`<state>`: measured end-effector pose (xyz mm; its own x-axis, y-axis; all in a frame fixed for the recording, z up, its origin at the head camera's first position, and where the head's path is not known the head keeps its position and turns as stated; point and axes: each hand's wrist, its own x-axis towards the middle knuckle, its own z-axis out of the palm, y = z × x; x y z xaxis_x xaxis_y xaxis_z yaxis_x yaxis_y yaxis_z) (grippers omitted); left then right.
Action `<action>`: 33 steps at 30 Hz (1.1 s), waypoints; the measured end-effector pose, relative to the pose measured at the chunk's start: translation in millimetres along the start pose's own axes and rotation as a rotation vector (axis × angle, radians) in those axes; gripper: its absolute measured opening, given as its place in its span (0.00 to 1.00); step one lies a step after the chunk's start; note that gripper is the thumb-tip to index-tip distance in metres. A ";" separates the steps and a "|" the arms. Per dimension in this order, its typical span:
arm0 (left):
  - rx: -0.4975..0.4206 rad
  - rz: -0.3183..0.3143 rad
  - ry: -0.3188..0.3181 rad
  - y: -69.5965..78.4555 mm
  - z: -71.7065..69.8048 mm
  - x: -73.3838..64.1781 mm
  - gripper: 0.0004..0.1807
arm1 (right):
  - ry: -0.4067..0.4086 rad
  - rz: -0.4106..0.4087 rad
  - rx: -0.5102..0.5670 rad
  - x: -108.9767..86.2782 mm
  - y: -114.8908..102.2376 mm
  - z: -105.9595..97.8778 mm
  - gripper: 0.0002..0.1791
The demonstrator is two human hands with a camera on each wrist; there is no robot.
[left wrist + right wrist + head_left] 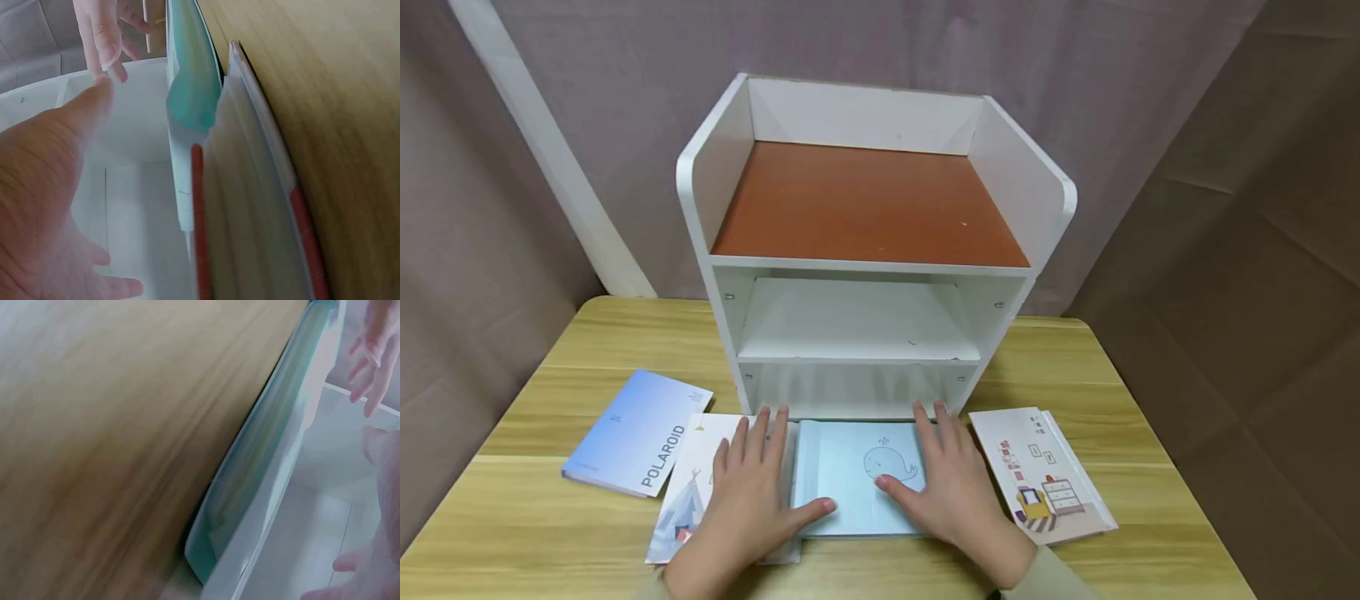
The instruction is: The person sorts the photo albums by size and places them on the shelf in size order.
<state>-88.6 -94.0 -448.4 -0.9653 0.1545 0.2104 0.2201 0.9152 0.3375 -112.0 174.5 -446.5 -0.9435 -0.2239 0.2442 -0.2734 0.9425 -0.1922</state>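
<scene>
Book (850, 483): pale blue, closed, lying flat, line-drawn spouting whale (889, 463) uppermost.

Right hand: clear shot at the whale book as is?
Probably yes: the right hand is over the right side of the whale book, with no other book on top. The left hand is at its other side, likely not blocking.

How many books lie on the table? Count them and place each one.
4: the POLAROID book at far left; the tent book, partly covered by the left hand; the whale book in the middle; the furniture book at right. Any underneath would be hidden.
</scene>
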 end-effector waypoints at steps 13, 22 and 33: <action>-0.356 -0.063 -0.031 8.1 5.7 6.7 0.75 | -0.103 0.266 0.243 0.3 6.0 -8.5 0.70; -0.460 -0.121 -0.148 15.2 5.8 6.5 0.77 | -0.157 0.276 0.213 -4.7 12.0 -5.1 0.71; -0.537 -0.130 -0.170 19.7 3.1 9.6 0.76 | -0.224 0.277 0.189 -5.6 11.8 -1.6 0.75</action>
<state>-94.0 -73.3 -442.6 -0.9884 0.1516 0.0003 0.0954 0.6207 0.7782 -109.7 187.3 -448.6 -0.9981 -0.0356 -0.0507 -0.0124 0.9173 -0.3980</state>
